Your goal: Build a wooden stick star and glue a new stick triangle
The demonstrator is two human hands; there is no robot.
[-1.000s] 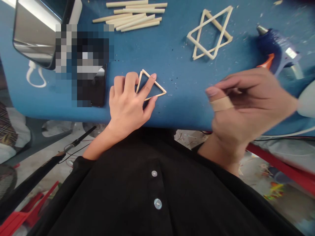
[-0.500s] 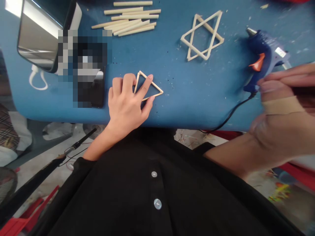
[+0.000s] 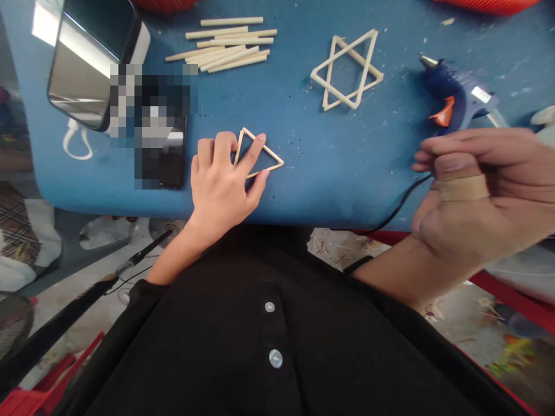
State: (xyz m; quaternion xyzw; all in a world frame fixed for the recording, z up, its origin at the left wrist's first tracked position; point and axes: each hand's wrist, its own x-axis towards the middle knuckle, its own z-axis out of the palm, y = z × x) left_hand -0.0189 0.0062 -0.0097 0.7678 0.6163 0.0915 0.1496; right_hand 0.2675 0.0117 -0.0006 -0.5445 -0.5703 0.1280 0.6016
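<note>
My left hand [image 3: 225, 179] lies over a small triangle of wooden sticks [image 3: 272, 153] on the blue table, index finger on one side and thumb against another. Its fingers are spread, the others curled. My right hand [image 3: 481, 179] is raised at the right with thumb and fingertips pinched together; anything between them is too small to make out. Just beyond it lies a blue glue gun [image 3: 466, 92] with an orange trigger, its handle partly hidden by the hand. A six-pointed star of sticks [image 3: 332, 89] rests left of the glue gun.
Several loose wooden sticks [image 3: 238, 41] lie at the table's far side. A mirror-like screen [image 3: 87, 58] and a black phone [image 3: 173, 162], partly pixelated, are at the left. A black cord [image 3: 401, 203] crosses the near table edge [image 3: 303, 216]. A red object [image 3: 489, 4] shows at top right.
My right hand has moved left and slightly up, its fingertips now nearer the glue gun's handle. My left hand stays on the triangle. The view has shifted slightly.
</note>
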